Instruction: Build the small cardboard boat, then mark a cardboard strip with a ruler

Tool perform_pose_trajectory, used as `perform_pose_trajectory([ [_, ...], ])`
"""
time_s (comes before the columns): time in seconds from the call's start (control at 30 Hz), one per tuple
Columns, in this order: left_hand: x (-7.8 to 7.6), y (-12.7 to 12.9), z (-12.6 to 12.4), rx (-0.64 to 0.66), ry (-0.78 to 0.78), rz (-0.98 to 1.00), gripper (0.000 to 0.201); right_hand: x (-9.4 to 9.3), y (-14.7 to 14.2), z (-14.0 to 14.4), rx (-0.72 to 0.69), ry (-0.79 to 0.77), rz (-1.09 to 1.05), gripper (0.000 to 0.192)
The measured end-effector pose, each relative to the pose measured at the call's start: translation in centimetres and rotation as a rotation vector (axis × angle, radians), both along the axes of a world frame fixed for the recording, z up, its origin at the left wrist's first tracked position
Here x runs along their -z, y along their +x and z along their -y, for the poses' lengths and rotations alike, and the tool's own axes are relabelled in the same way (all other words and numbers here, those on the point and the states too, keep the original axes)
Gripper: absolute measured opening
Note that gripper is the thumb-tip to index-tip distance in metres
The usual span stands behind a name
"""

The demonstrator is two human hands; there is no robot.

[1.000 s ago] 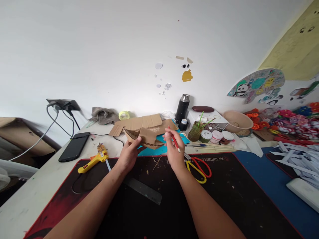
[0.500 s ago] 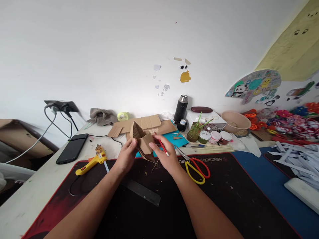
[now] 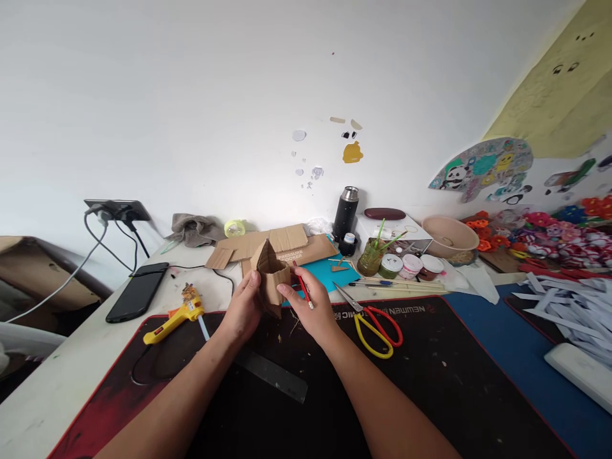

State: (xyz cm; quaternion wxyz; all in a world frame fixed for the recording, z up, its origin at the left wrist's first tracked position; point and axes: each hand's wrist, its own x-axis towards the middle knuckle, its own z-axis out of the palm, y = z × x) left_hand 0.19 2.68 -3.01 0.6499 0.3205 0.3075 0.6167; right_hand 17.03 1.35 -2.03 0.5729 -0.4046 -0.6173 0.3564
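Observation:
A small folded cardboard house shape (image 3: 273,278), open at the top with one pointed wall, is held up between both hands. My left hand (image 3: 243,304) grips its left side, thumb on the near edge. My right hand (image 3: 312,304) pinches its right side and also keeps a red pencil (image 3: 303,288) tucked against the fingers. Beneath them, a dark flat ruler (image 3: 272,375) lies on the black mat (image 3: 406,395). Scissors (image 3: 375,328) with one yellow and one red handle rest right of my right hand. A yellow glue gun (image 3: 174,319) lies to the left.
Behind the hands are flat cardboard pieces (image 3: 268,240) and blue paper (image 3: 342,275). A black thermos (image 3: 345,215), a jar with brushes (image 3: 370,258) and paint pots (image 3: 392,265) stand at the back. A phone (image 3: 138,292) lies left; paper strips (image 3: 574,312) are heaped right.
The cardboard shape has been turned more upright and its near wall now faces me. Both hands still hold it, and the pencil stays in my right hand. The view has shifted slightly.

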Motion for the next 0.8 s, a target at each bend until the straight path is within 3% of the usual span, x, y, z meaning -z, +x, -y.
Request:
perform_pose_trajectory([
  [0.8, 0.45, 0.04, -0.17, -0.012, 0.045, -0.058, 0.069, 0.45, 0.00, -0.03, 0.028, -0.031, 0.030, 0.029],
])
